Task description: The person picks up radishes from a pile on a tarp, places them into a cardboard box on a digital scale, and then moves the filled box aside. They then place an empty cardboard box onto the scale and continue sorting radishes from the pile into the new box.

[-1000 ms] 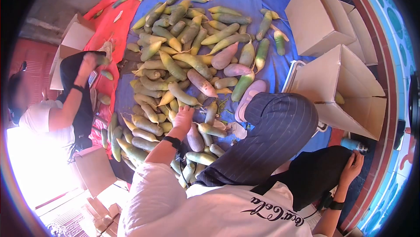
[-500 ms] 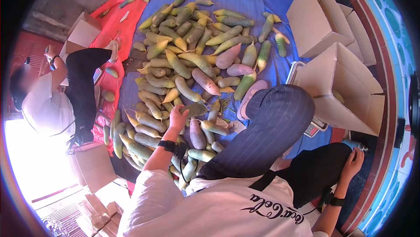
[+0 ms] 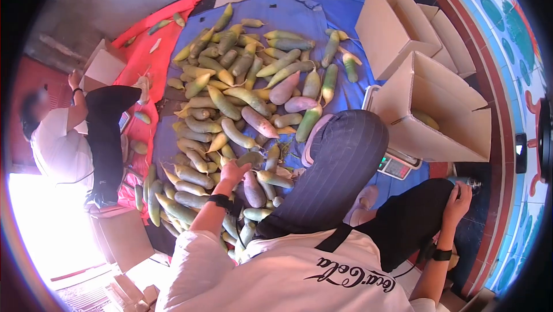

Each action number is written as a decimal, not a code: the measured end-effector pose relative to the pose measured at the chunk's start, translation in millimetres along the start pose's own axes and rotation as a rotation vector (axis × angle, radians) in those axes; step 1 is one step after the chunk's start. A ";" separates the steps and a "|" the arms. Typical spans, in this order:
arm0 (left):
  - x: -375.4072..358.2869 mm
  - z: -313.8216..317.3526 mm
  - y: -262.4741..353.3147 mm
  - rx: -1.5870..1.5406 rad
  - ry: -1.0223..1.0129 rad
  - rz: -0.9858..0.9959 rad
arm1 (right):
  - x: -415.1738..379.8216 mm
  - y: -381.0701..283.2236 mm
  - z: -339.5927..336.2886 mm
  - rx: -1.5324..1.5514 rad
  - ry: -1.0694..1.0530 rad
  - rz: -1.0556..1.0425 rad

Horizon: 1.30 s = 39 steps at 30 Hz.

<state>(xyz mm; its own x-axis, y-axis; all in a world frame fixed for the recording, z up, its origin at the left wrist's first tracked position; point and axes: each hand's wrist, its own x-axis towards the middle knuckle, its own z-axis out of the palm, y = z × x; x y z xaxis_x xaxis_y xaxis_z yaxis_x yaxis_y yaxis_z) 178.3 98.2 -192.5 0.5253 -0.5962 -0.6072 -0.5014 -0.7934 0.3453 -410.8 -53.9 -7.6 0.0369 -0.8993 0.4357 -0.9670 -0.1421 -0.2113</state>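
Note:
Green, yellowish and a few pinkish radishes lie heaped on a blue sheet [image 3: 345,96]. My left hand [image 3: 232,174] has its fingers closed round the near end of a dull green radish [image 3: 252,158] in the lower part of the heap. Just below that lies a purple-pink radish [image 3: 254,190]. At the right, my right hand [image 3: 457,201] rests against my bent black-trousered knee, fingers loosely extended and holding nothing visible, close to a metal-ended cylinder [image 3: 468,182].
An open carton [image 3: 397,90] with a radish [image 3: 425,120] inside stands on a scale [image 3: 394,166]. More cartons [image 3: 380,38] are behind it. At the left, another person [image 3: 63,139] sits beside a red sheet [image 3: 135,61] with scattered radishes.
The view has shifted, moving most of the scene left and the heap slightly lower. My left hand stays at the same green radish. The scale's display now shows beneath the carton.

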 end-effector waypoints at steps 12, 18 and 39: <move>-77.9 -95.4 76.4 -0.937 0.149 0.081 | 23.1 -58.6 -17.5 0.349 -0.038 -0.081; -84.4 -126.4 112.6 -1.077 0.288 0.198 | 59.6 -186.5 -82.9 0.318 0.024 -0.527; -168.7 -128.5 196.9 -1.164 -0.285 0.510 | 76.3 -209.0 -71.8 0.497 -0.163 -0.546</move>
<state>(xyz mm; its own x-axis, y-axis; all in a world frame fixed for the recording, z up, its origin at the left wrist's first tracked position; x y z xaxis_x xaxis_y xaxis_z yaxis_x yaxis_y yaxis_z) 79.3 26.8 69.9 0.2177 -0.9275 -0.3041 0.3625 -0.2124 0.9075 -224.0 -63.1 132.6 0.5522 -0.6922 0.4646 -0.5751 -0.7198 -0.3889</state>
